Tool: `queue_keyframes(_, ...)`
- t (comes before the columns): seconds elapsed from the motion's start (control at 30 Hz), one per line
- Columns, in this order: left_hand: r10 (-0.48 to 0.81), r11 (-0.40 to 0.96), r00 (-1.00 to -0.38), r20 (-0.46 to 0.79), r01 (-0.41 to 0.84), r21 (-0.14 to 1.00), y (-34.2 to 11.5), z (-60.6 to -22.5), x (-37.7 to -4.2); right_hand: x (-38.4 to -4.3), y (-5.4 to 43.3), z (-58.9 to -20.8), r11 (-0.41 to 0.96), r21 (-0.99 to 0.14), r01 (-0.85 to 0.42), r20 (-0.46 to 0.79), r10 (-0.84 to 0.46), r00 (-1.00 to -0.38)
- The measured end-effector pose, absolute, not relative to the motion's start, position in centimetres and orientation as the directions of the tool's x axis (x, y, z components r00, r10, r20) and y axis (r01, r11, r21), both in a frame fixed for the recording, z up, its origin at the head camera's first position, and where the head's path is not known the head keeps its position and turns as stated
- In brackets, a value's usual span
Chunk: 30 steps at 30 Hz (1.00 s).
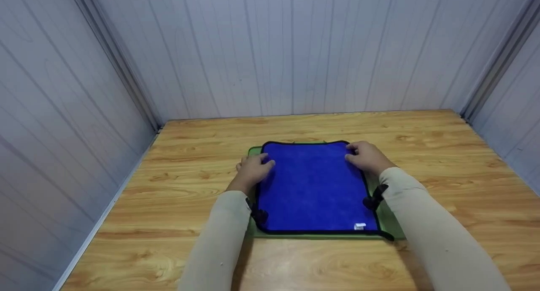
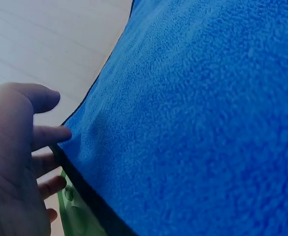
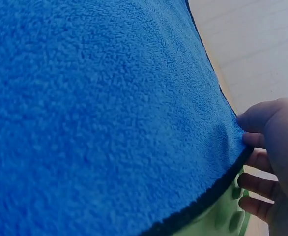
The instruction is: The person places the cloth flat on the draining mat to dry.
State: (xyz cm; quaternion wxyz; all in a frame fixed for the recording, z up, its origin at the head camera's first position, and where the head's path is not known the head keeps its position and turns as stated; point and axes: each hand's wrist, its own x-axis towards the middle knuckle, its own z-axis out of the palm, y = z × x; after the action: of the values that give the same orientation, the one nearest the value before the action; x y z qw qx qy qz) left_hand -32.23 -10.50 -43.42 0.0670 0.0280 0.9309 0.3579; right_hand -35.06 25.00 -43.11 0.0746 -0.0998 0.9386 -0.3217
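Note:
A blue towel point(image 1: 312, 185) with a dark edging and a small white label point(image 1: 359, 226) lies spread flat over a green board point(image 1: 389, 225). The board's rim and raised bumps show past the towel's sides. At the towel's far left corner is my left hand point(image 1: 252, 168); its fingers are relaxed, the thumb stands apart, and one fingertip touches the blue cloth point(image 2: 183, 123). My right hand point(image 1: 368, 157) is at the far right corner, thumb and forefinger tips right at the edge with a gap between them. The other fingers of the right hand point(image 3: 284, 157) reach beside the green board.
Under everything is a wood-grain table point(image 1: 185, 168). A pale panelled wall point(image 1: 270, 50) rises behind it, with side walls at left and right. Each wrist carries a black strap-on device, the right one point(image 1: 373, 198) hanging close over the towel's edge.

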Motion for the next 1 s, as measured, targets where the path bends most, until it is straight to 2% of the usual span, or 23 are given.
queue_keyframes(0.17,0.109,0.814,-0.988,-0.108,0.026,0.58,-10.5,-43.6,-32.4,-35.0,25.4,-43.5,0.834,-0.512,-0.206,0.001,-0.24,-0.971)
queue_keyframes(0.33,0.12,0.851,-0.984,-0.13,0.034,0.524,-10.6,-43.7,-32.5,-34.9,25.7,-44.2,0.881,-0.423,-0.213,-0.017,-0.242,-0.97)
queue_keyframes(0.67,0.155,0.871,-0.978,-0.142,0.067,0.487,-10.7,-43.2,-32.3,-34.4,25.8,-43.8,0.852,-0.465,-0.241,-0.037,-0.291,-0.956)
queue_keyframes(0.8,0.196,0.871,-0.976,-0.09,0.131,0.473,-10.9,-42.2,-31.2,-33.7,26.0,-42.5,0.849,-0.459,-0.262,-0.047,-0.317,-0.947)
queue_keyframes(1.0,0.203,0.906,-0.979,-0.015,0.182,0.383,-11.7,-39.4,-28.4,-31.8,26.5,-38.2,0.876,-0.357,-0.325,-0.019,-0.355,-0.935)
